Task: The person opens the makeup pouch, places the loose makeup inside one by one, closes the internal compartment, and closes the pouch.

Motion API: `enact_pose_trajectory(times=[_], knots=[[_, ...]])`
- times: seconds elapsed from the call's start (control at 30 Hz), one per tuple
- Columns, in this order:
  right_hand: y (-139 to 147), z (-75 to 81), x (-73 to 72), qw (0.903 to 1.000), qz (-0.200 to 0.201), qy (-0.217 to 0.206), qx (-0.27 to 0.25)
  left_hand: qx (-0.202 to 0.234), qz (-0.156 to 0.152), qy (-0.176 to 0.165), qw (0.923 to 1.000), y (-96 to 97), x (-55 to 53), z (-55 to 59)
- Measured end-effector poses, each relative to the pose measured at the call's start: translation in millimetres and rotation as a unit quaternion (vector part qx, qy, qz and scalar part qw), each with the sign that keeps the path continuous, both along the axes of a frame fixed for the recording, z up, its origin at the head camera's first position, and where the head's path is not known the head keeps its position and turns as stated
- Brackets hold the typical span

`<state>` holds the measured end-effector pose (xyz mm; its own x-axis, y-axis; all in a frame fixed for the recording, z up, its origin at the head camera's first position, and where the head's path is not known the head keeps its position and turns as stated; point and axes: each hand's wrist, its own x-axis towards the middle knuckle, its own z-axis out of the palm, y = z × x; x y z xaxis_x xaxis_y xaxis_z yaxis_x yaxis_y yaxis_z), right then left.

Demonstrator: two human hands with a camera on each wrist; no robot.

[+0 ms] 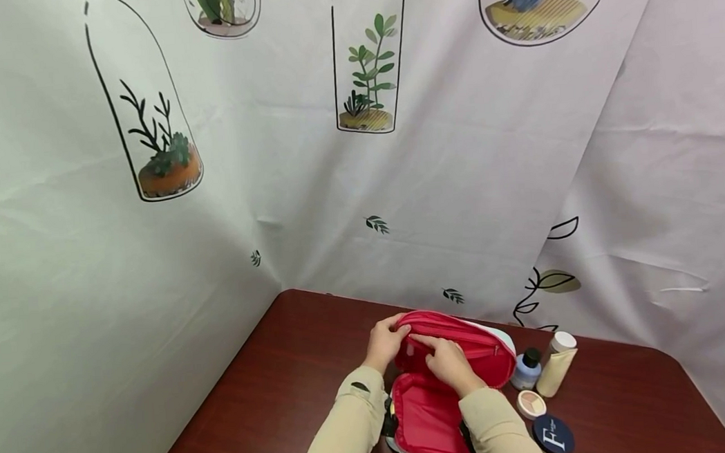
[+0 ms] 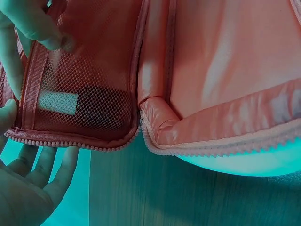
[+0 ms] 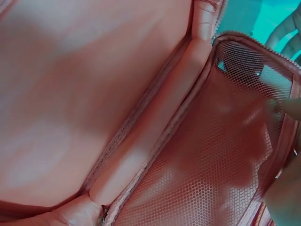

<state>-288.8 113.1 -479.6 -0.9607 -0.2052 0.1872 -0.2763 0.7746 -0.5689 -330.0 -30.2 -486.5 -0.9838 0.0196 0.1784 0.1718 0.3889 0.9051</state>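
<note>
A red zip-up cosmetic case (image 1: 427, 416) lies unfolded on the table, its lid raised at the back. My left hand (image 1: 383, 343) grips the lid's left end, thumb in front; several of its fingers (image 2: 61, 181) show beyond the zipper edge in the left wrist view. My right hand (image 1: 450, 363) reaches across the lid, index finger extended toward the left end of the mesh pocket (image 2: 101, 56). Its fingertips touch the pocket's zipper band. Through the mesh shows a small item (image 2: 101, 106), dark at one end and pale at the other. The case's base shows bare red lining.
Right of the case stand a blue bottle (image 1: 525, 369) with black cap, a white-capped bottle (image 1: 563, 341) and a cream tube (image 1: 555, 374). A round palette (image 1: 531, 404) and dark-lidded jar (image 1: 552, 435) sit nearer. A patterned cloth (image 1: 459, 179) hangs behind the brown table (image 1: 296, 369).
</note>
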Motion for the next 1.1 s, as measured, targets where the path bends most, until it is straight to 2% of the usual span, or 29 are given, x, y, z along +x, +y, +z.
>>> enact_pose_trajectory(times=[0.1, 0.23, 0.3, 0.4, 0.53, 0.63, 0.7, 0.77, 0.9, 1.0, 1.1], knots=[[1, -1.2, 2.7, 0.9993, 0.015, -0.008, 0.034, 0.0, 0.0, 0.004, 1.0, 0.3, 0.0, -3.0], [4, -3.6, 6.7, 0.9966, 0.04, 0.022, 0.069, -0.005, -0.005, 0.009, 0.9999, -0.2, -0.8, -7.7], [7, -3.9, 8.7, 0.9953, 0.045, 0.054, 0.067, -0.004, -0.011, 0.009, 0.9999, -0.5, -0.9, -9.0], [16, -2.7, 11.2, 0.994, 0.041, 0.097, 0.03, 0.004, -0.022, 0.007, 0.9997, -1.3, -0.6, -9.8], [43, 1.3, 16.9, 0.9884, 0.007, 0.15, -0.024, 0.019, -0.033, -0.01, 0.9992, -2.8, -1.1, -10.1], [71, 3.7, 24.0, 0.9779, -0.036, 0.202, -0.038, 0.024, -0.034, -0.018, 0.999, -4.1, -1.8, -10.0], [90, 5.7, 31.0, 0.9726, -0.062, 0.219, -0.048, 0.022, -0.033, -0.017, 0.9991, -4.9, -2.3, -10.3], [109, 6.7, 40.6, 0.9749, -0.084, 0.198, -0.055, 0.02, -0.034, -0.018, 0.9991, -5.5, -3.0, -11.0], [142, 3.3, 62.1, 0.9891, -0.113, 0.073, -0.058, 0.024, -0.034, -0.028, 0.9987, -7.5, -4.3, -13.0], [162, -8.5, 74.5, 0.9916, -0.127, 0.004, -0.019, 0.026, -0.033, -0.032, 0.9986, -9.2, -4.2, -13.8], [173, -26.0, 82.6, 0.989, -0.143, -0.025, 0.028, 0.026, -0.036, -0.033, 0.9985, -9.9, -3.5, -13.9]])
